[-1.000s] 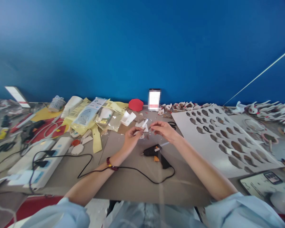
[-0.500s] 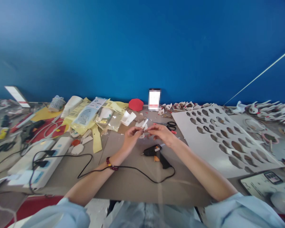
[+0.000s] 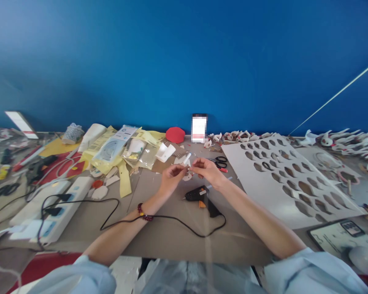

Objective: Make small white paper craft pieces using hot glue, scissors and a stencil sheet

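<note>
Within the bench edges (image 3: 162, 252), my left grip (image 3: 186, 167) and right grip (image 3: 191, 166), nearly closed around one small piece (image 3: 188, 168), need steadiness

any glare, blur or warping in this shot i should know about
Head view: the upright screen is a white, blocky patch; head view: a faint pale streak runs down the desk; head view: clutter toward both sides looks smeared; head view: details between the left hand and right hand are too small to read.
</note>
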{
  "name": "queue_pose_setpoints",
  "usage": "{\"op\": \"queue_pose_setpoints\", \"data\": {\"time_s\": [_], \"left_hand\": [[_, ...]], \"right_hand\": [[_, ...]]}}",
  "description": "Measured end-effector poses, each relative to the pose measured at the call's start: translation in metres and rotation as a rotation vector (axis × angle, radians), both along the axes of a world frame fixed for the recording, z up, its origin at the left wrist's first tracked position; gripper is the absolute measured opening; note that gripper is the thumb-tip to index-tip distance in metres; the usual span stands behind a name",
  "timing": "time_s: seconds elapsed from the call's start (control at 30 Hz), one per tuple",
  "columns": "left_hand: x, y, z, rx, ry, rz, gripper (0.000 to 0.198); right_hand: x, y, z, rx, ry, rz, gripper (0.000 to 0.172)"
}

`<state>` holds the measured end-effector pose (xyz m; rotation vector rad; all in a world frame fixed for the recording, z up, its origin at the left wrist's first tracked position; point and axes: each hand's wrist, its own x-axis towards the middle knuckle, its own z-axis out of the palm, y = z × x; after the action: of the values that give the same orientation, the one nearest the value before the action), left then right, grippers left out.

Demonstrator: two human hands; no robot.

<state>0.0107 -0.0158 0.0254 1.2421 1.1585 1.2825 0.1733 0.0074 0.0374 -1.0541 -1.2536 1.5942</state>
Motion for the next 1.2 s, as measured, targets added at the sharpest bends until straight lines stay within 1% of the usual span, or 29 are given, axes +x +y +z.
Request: {"op": "queue_pose_setpoints", "data": {"time_s": [0.23, 0.53, 0.77, 1.0, 1.2], "left_hand": [[0.001, -0.0005, -0.0005, 0.002, -0.014, -0.011, 0.022], [0.0005, -0.0005, -0.0015, 0.002, -0.009, -0.017, 0.021], [0.0001, -0.0011, -0.0011, -0.005, -0.006, -0.02, 0.02], [0.0003, -0.0009, -0.0026, 0.016, 0.017, -0.025, 0.021], [0.001, -0.0027, -0.0001, 0.088, 0.116, 0.012, 0.014]], "right_hand": [[-0.0011, -0.0004, 0.0026, 0.007, -0.005, -0.027, 0.037], [-0.0003, -0.0005, 0.0012, 0.014, -0.029, -0.026, 0.036], [-0.0006, -0.0013, 0.0044, 0.017, -0.065, -0.025, 0.034], [-0.002, -0.0034, 0.0068, 0.068, -0.128, -0.048, 0.031], [-0.0015, -0.0013, 0.0003, 0.167, -0.199, -0.046, 0.026]]}}
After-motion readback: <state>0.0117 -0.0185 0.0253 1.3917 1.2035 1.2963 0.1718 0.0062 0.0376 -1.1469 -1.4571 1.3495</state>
